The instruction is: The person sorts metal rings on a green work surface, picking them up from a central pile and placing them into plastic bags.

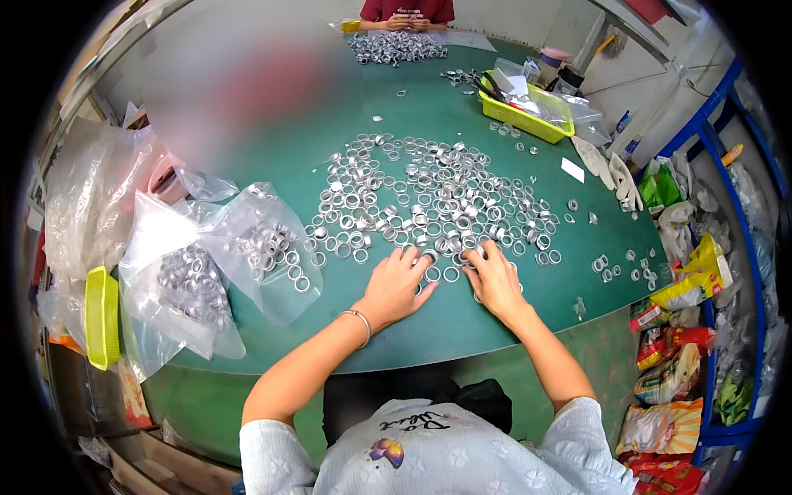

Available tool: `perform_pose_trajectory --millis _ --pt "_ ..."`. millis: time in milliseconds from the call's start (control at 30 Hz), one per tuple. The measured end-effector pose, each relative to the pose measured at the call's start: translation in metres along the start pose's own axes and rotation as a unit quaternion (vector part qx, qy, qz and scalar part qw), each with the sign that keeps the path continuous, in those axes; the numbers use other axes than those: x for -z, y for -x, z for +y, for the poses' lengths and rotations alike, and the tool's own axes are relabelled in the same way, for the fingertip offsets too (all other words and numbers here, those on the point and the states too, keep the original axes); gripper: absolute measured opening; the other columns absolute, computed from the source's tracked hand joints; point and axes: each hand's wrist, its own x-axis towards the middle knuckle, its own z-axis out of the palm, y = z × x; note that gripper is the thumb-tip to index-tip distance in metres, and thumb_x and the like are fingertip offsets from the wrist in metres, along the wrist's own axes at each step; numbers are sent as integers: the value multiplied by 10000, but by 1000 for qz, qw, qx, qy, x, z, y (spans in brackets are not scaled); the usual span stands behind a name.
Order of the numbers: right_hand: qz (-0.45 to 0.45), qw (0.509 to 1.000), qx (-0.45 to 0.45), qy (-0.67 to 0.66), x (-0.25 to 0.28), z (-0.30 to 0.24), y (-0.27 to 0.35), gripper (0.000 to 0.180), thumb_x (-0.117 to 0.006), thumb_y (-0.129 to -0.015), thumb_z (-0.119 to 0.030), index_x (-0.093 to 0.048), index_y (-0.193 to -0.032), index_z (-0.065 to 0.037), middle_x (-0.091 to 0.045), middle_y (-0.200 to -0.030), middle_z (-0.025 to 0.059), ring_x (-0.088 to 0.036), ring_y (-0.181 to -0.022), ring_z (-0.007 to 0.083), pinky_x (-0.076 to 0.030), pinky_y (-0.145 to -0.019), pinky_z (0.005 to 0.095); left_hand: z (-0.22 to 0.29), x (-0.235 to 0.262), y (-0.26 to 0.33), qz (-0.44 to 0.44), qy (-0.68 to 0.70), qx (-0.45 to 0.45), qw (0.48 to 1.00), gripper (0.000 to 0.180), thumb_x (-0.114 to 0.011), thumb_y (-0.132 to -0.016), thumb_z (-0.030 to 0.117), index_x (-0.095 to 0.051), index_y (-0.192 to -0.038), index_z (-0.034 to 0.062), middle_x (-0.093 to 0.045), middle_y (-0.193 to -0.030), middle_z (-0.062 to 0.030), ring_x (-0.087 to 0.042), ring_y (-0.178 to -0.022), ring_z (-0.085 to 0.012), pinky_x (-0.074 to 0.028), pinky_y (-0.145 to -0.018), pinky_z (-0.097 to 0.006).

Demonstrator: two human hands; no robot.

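in the head view, a loose spread of metal rings (429, 206) is seen across the middle of a green table (396, 351), its near edge reached by both hands. most of the rings are laid flat, their holes facing up and the axis through each hole upright; others are tipped or stood on edge, so that their holes are turned sideways, in no common direction. no long axis is offered by a single ring, each being short and round. the left hand (394, 285) is placed palm down, its fingers bent and slightly parted, the thumb held away from them; a tilted ring (430, 256) is met at its fingertips, but whether it is gripped cannot be told. the right hand (497, 285) is also laid palm down, its fingers bent toward the rings and its thumb set apart from them; whether anything is held beneath it cannot be told. a bracelet (365, 328) is worn on the left wrist. on the table's left, more rings are contained in clear plastic bags (157, 227). toward the far right, a yellow-green basket (528, 122) is filled with mixed items, and pale gloves (592, 161) are laid near a white card (572, 170). at the far end, another ring pile (400, 48) is placed before a co-worker in a red shirt (429, 8).
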Motion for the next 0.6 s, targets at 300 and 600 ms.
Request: perform_pose_trajectory --millis 300,600 --pt "32 949 -147 -276 9 33 -22 291 -704 -800 -38 -631 -1080 -9 -573 -770 34 -510 -591 96 -419 -533 239 3 1 -7 2 -11 2 1000 345 -680 -798 292 -538 -1023 73 -516 -1005 -110 -581 -828 -271 -527 -592 -376" --pt "46 542 -332 -770 13 35 -43 192 -642 -905 -165 -591 -1048 -47 -549 -784 19 -511 -565 105 -368 -379 221 8 -9 -6 -1 -14 11 1000 286 -657 -811 233 -533 -1012 72 -507 -975 -112 -568 -879 -274 -517 -629 -397"
